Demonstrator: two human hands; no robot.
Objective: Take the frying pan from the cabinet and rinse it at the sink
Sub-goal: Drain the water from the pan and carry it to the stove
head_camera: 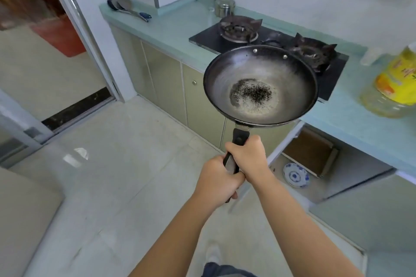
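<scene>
Frying pan (261, 85) is held in the air, out of the cabinet (351, 171), in front of the bench (171, 27) edge, roughly level, bowl up. Dark speckled residue (254, 94) is seen at the bottom. Handle (240, 137) is gripped by both hands: right hand (247, 155) wrapped nearest the bowl, left hand (216, 180) wrapped just behind it, the two touching.

Step judged: carry to sink. Sink is not in view, so direction cannot be told.

- Pan to be held level so residue is not tipped onto the floor (135, 141).
- Stove (238, 29) grates and oil bottle (391, 87) to be cleared on any swing.
- Two-handed grip advised until the basin is reached.
- Cabinet stands open, plate (295, 175) inside; leg clearance to be watched.
</scene>
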